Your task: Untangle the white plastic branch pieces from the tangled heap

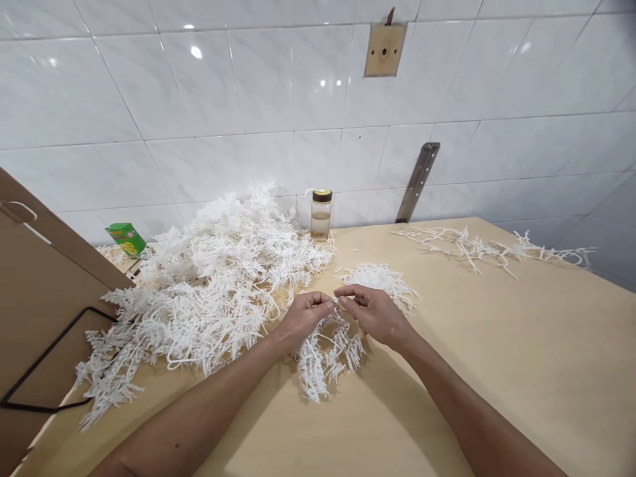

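Between my two hands hangs a white branched plastic sprig, its fringed ends drooping to the table. My left hand pinches it near the top with thumb and forefinger. My right hand is closed at the same spot, thumb and forefinger meeting on the sprig; the exact part it grips is too small to make out. Just beyond my right hand lies a small heap of loose white plastic pieces. Left of my left hand rises a large pile of similar white sprigs.
Thin, mostly bare white stems lie at the back right of the table. A bottle with liquid stands by the tiled wall. A green box sits behind the pile. A cardboard box and black metal frame border the left side.
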Available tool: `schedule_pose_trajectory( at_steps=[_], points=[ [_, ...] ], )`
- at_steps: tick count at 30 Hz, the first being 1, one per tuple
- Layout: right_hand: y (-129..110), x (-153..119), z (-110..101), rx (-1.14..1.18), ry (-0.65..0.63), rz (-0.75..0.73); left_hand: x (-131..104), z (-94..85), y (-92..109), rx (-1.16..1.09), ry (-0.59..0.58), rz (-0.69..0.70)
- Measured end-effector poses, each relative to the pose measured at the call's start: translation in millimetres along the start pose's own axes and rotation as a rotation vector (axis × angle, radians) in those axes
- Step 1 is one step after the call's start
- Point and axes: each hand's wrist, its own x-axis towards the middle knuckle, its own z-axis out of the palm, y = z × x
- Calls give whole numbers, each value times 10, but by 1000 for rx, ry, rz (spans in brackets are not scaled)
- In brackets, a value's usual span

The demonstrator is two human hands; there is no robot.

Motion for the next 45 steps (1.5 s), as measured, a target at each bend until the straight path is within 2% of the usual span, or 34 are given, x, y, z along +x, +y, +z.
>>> schedule_pose_trajectory(
  at_steps=[2, 5, 9, 15, 23, 30, 33, 37, 39, 42, 45],
  points=[
    [-5, -7, 27, -25, 78, -9, 18, -3, -19, 1, 10, -7],
    [-12, -22, 63, -66, 178, -109, 47, -9, -53, 6, 50, -15],
    [-23, -37, 86, -109, 144, -216, 69, -16, -83, 15, 99, 8],
    [-9, -24, 62, -130, 123, -251, 56, -36, -82, 69, 34, 35],
    [3, -14, -2, -180, 5, -202, 12, -34, -42, 206, -50, 81],
    [11, -40, 103, -303, -26, -186, 14, -20, -25, 256, -64, 79],
    [53, -11, 111, -387, 25, -194, 15, -31, -7, 238, -77, 72],
    [203, 65, -35, -391, 255, -67, 5, -27, -3, 184, -71, 75],
    [259, 91, -119, -374, 313, -21, 0, -16, -3, 135, -50, 56],
    [263, 91, -168, -361, 315, -34, -3, -4, 2, 88, -41, 12],
    [185, 56, -131, -296, 224, -54, 5, -6, -6, 80, -60, -19]
  ],
)
